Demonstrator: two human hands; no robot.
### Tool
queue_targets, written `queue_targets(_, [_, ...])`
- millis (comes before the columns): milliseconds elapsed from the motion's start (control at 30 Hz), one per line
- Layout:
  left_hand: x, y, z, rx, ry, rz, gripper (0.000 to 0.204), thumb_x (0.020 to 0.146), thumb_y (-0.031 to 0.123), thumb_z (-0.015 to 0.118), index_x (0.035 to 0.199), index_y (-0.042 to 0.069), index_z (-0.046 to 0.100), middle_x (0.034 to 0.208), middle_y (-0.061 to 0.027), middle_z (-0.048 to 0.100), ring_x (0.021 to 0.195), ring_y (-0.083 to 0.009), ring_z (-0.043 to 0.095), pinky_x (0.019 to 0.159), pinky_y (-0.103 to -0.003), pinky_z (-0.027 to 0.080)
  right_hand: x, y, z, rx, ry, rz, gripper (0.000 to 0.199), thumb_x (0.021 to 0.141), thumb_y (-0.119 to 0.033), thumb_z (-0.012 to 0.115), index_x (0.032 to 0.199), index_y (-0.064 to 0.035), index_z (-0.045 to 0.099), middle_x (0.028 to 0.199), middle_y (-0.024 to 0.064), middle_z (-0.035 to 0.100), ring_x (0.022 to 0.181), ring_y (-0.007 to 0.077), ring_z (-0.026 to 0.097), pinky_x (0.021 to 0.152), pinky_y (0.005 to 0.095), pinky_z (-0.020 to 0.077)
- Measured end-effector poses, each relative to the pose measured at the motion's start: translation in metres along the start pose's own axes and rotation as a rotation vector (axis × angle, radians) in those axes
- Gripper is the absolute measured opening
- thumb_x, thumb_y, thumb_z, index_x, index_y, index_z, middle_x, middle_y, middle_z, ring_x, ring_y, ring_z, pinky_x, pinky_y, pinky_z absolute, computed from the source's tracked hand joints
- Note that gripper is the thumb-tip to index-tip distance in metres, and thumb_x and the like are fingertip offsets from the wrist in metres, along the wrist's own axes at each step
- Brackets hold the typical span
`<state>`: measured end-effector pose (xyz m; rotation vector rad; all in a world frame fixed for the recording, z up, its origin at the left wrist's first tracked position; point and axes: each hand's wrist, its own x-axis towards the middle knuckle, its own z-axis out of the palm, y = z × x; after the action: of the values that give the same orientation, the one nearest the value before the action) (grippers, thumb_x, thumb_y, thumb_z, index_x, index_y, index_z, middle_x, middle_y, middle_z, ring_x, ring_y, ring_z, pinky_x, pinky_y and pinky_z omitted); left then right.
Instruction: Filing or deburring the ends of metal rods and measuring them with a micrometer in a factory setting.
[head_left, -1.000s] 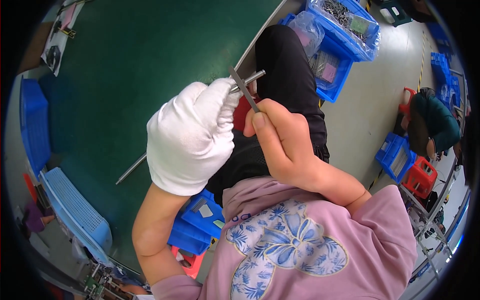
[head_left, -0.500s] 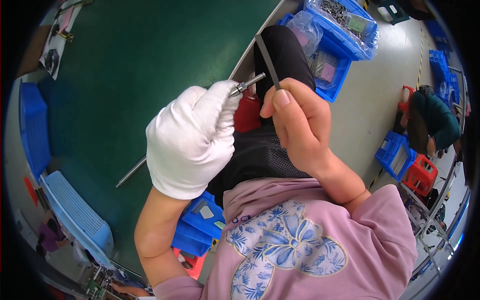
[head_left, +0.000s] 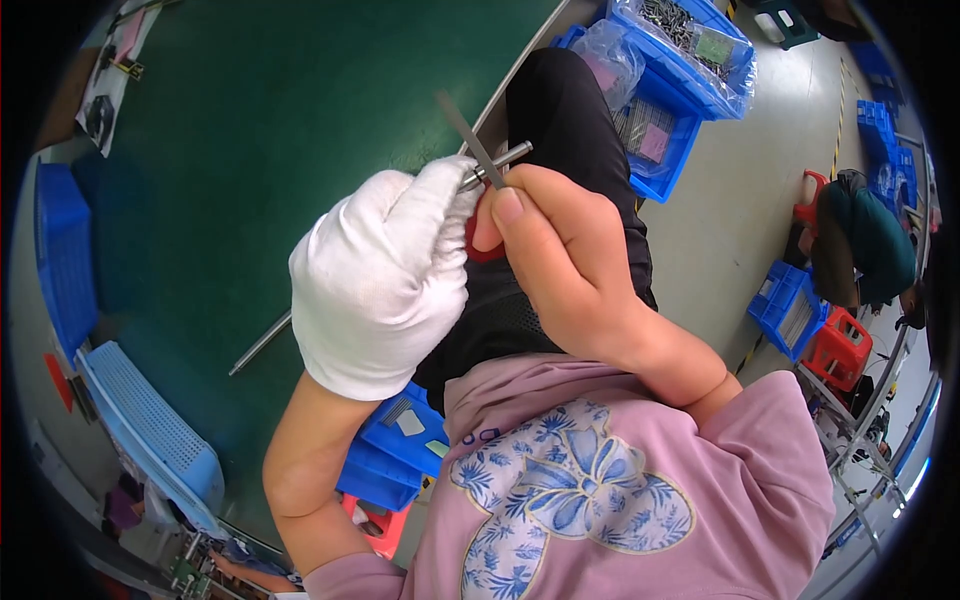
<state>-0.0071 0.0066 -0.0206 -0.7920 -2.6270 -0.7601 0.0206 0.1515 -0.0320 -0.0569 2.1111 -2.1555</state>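
White is being shown by the glove (head_left: 378, 285). Dark grey is being displayed by the strip (head_left: 467, 136), and silver by the rod (head_left: 515, 154). Green is being seen across the tabletop (head_left: 230, 180). The dusty-pink shirt (head_left: 700, 435) is being patterned by a blue-and-white floral print (head_left: 590, 480). Black is being shown by the trousers (head_left: 560, 110), bright blue by 2 upper-right bins (head_left: 657, 187), and yellow-and-black stripes by the floor tape (head_left: 840, 112).

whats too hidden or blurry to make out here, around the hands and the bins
All in the head view:
Metal rod: middle hidden inside the gloved left hand.
Flat metal strip: far tip blurred, held end covered by the right hand; contact with the rod unclear.
Small metal parts in the upper blue bin: too small to tell individual shapes.
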Motion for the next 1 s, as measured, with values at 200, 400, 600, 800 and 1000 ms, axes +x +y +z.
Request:
queue_targets(200, [0.000, 0.002, 0.002, 0.034, 0.051, -0.019, 0.018, 0.070, 0.008, 0.066, 0.087, 0.010, 0.065, 0.061, -0.0039, 0.049, 0.050, -0.0232, 0.052, 0.046, -0.033, 0.042, -0.004, -0.003, 0.002, -0.088, 0.043, 0.029, 0.016, 0.084, -0.005, 0.045, 0.071, 0.0011, 0.051, 0.056, 0.0133, 0.053, 0.050, 0.0271, 0.055, 0.048, 0.0320, 0.0418])
queue_targets(400, [-0.001, 0.001, 0.002, 0.040, 0.038, -0.017, 0.017, 0.070, 0.008, 0.066, 0.088, 0.010, 0.065, 0.061, -0.0039, 0.049, 0.050, -0.0229, 0.051, 0.045, -0.033, 0.042, 0.004, -0.001, 0.003, -0.071, 0.020, -0.051, 0.023, 0.091, -0.008, 0.039, 0.076, 0.0028, 0.052, 0.057, -0.0004, 0.046, 0.052, 0.0042, 0.038, 0.049, 0.0202, 0.0315])
queue_targets(600, [-0.005, 0.003, 0.003, 0.011, 0.086, -0.025, 0.022, 0.067, 0.004, 0.067, 0.089, 0.009, 0.065, 0.062, -0.0044, 0.051, 0.051, -0.0222, 0.052, 0.045, -0.032, 0.042, -0.016, -0.011, -0.008, -0.164, -0.057, 0.091, 0.024, 0.090, -0.008, 0.040, 0.074, 0.0039, 0.053, 0.066, 0.0056, 0.052, 0.058, 0.0081, 0.044, 0.054, 0.0217, 0.0365])
queue_targets(800, [-0.008, 0.002, 0.002, 0.033, 0.082, 0.024, 0.029, 0.062, 0.002, 0.067, 0.090, 0.009, 0.065, 0.064, -0.0043, 0.052, 0.050, -0.0224, 0.051, 0.046, -0.032, 0.042, -0.009, -0.004, -0.003, -0.117, -0.034, 0.006, 0.024, 0.090, -0.009, 0.040, 0.074, 0.0033, 0.053, 0.065, 0.0062, 0.054, 0.058, 0.0108, 0.047, 0.058, 0.0239, 0.0389])
queue_targets(1000, [-0.006, 0.003, 0.003, 0.049, 0.069, 0.012, 0.028, 0.063, 0.002, 0.067, 0.090, 0.009, 0.065, 0.064, -0.0045, 0.052, 0.051, -0.0225, 0.051, 0.046, -0.032, 0.042, -0.009, -0.015, -0.008, -0.102, -0.047, 0.164, 0.024, 0.090, -0.010, 0.040, 0.075, 0.0019, 0.054, 0.059, 0.0017, 0.050, 0.052, 0.0065, 0.042, 0.050, 0.0221, 0.0342])
